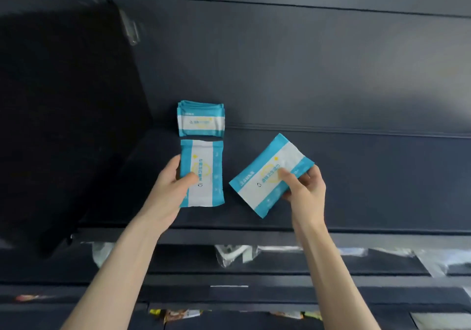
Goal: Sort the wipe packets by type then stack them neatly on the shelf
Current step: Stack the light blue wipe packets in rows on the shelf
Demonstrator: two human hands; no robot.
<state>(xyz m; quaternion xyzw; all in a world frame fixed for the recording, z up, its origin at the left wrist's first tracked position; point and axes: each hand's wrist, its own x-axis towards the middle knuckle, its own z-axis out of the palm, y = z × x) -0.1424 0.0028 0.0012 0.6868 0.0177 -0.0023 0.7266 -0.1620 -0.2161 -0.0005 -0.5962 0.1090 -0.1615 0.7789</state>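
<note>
At frame centre, a stack of wipe packets sits on the shelf. Below it, left hand: grip holding upright packet; centre right, right hand: grip holding tilted packet.

Teal-blue edges, white middle band, faint yellow print on the far stack. Same teal, white and yellow ring on the left packet and right packet. Dark navy shelf all round. Yellow-orange wrappers near, below.
</note>
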